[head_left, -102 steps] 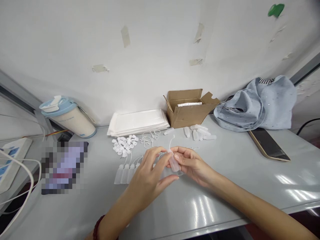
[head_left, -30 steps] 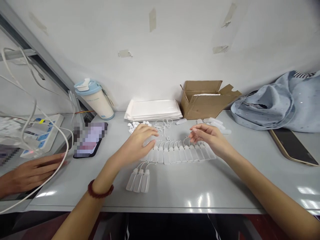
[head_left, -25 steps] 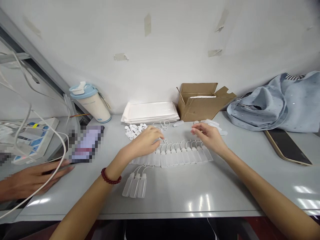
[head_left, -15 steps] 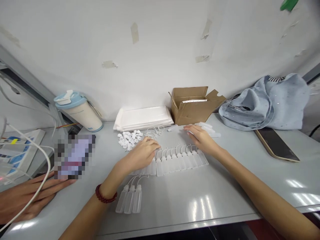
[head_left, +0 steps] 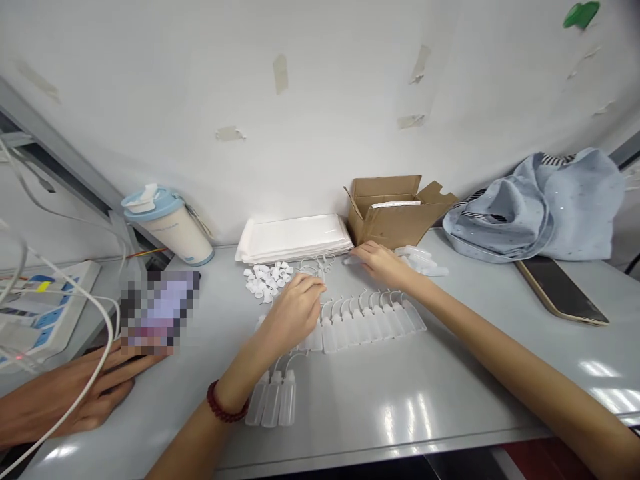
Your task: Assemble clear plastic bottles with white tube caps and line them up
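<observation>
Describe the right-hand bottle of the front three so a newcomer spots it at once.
On the grey table, find the dark red beaded bracelet. Beside it, three translucent bottles lie nearer the front edge than the long row. It's the rightmost bottle, farthest from the bracelet.

Seen from mid-tabletop (head_left: pixel 350 400), there are three clear bottles (head_left: pixel 271 401) at 7 o'clock, two phones (head_left: pixel 565 292) at 3 and 9, one tumbler (head_left: pixel 175 230) at 10, one cardboard box (head_left: pixel 400 223) at 1 and one cloth bag (head_left: pixel 575 213) at 2. The partly hidden bottle row (head_left: pixel 370 328) and heaped caps (head_left: pixel 266 280) can't be counted exactly.
</observation>
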`<state>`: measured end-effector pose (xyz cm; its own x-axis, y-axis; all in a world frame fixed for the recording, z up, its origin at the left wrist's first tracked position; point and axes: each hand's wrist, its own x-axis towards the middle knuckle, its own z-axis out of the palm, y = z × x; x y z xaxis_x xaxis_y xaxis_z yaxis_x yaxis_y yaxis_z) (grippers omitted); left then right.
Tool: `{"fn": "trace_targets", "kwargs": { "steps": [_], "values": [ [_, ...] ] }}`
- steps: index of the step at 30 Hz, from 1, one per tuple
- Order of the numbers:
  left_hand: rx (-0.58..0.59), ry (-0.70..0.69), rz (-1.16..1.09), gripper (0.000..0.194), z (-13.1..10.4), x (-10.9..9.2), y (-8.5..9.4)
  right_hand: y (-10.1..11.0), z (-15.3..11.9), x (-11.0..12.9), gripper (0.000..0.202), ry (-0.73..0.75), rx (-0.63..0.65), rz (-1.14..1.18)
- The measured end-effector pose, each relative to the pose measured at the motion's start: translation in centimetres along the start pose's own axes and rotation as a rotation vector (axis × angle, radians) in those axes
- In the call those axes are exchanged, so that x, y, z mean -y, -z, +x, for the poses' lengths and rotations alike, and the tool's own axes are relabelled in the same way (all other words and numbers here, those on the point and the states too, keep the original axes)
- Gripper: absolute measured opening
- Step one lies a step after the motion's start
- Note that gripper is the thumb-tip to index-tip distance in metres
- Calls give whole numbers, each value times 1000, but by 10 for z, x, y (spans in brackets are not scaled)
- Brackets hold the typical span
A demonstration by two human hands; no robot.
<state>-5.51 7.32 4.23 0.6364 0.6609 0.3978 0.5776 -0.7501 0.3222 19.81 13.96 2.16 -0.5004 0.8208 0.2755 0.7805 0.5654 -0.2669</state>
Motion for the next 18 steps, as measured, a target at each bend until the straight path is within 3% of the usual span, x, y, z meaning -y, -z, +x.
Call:
{"fn": "trace_targets", "kwargs": {
  "steps": [6, 9, 11, 14, 18],
  "values": [
    [-136, 29, -80, 20, 1, -5, 0, 14, -23, 5, 30, -7, -39, 33],
    [-204, 71, -138, 17, 1, -14, 1, 28, -44, 30, 26, -5, -88, 112],
    [-237, 102, -172, 14, 1, -22, 3, 34, -56, 54, 23, -12, -141, 355],
    [-263, 204, -269, 10, 1, -33, 4, 36, -66, 86, 22, -10, -102, 572],
    [-284, 323, -497, 11, 0, -43, 5, 31, -69, 102, 23, -3, -100, 638]
  ]
}}
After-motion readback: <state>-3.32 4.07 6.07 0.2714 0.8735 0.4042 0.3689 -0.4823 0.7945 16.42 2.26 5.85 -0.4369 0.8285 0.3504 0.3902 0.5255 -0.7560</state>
